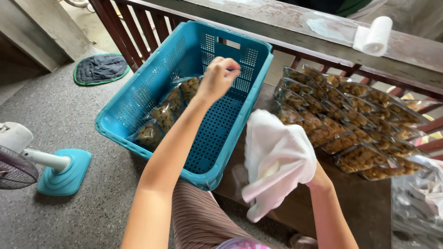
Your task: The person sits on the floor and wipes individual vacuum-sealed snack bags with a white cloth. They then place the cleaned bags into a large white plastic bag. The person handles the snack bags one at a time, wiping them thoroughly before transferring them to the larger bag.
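Person packing snack bags into a blue crate (138,99).
Left hand (217,79) is hovering pinched, holding nothing visible; right hand (310,173) is gripping a white cloth (277,157).

The white cloth (277,157) is soft and crumpled, draped over the right hand (314,177) so it hides the fingers, its loose end hanging down just right of the blue crate (138,87). Inside the crate, four clear packets of brown snacks (168,113) stand leaning in a row along its left wall, the nearest end of the row closest to the crate's front corner.
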